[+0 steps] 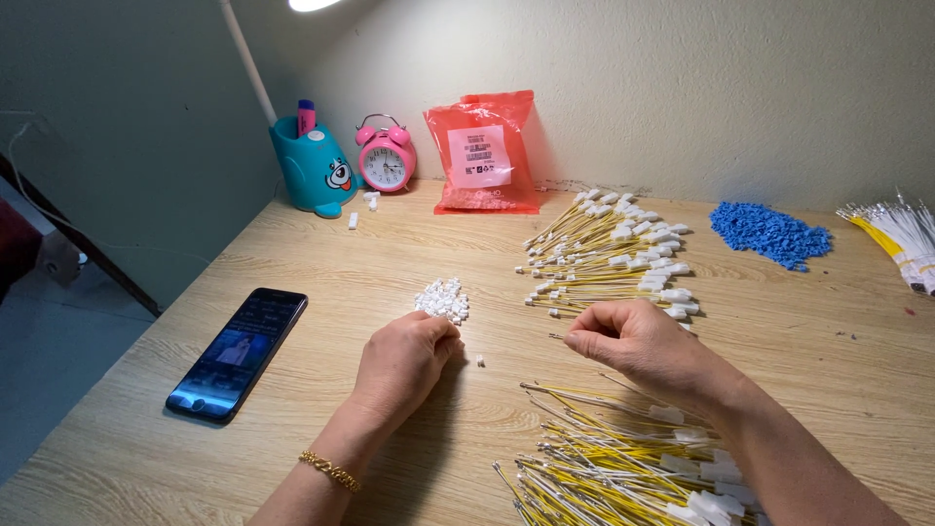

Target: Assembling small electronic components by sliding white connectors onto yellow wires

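Left hand [404, 362] knuckles-up on desk [146, 448], fingertips curled into near edge of small white connector pile [443, 300]; whether it grips one, cannot tell. Right hand [633, 339] just right of it, pinching thin yellow wire [559, 337], tip pointing left toward left hand; loose wire bundle [623, 468] below.

A dark phone [237, 354], pink alarm clock [386, 156] and blue bead pile [769, 233] lie apart.
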